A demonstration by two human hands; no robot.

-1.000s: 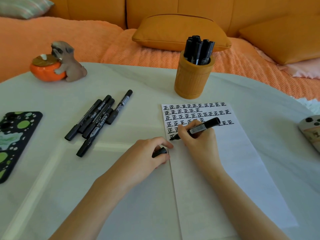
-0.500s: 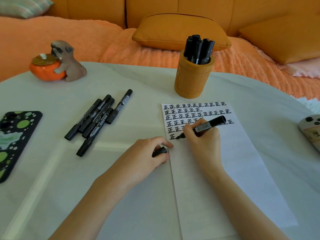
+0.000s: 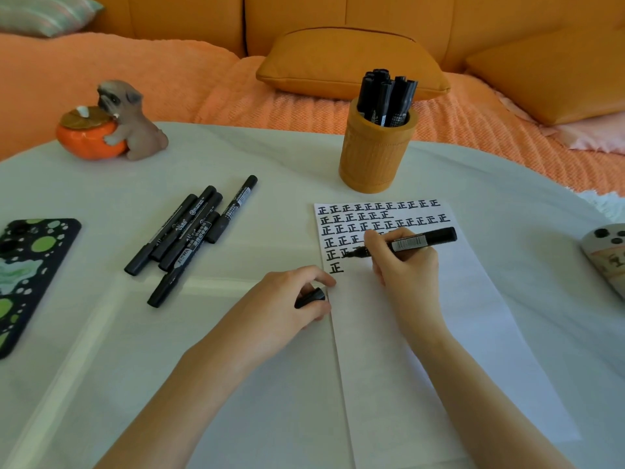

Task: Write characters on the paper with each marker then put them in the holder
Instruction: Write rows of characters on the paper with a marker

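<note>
Both hands were closed on items. The right hand (image 3: 402, 265) gripped an uncapped black marker (image 3: 421, 241), its tip down among the written characters on the paper (image 3: 439, 333) at frame centre. The left hand (image 3: 287, 299) curled round the marker cap (image 3: 310, 297) at the paper's left edge. Loose markers (image 3: 189, 238) lay left of centre on the desk (image 3: 101, 367). The holder (image 3: 375, 157), upper centre, contained further markers.
</note>
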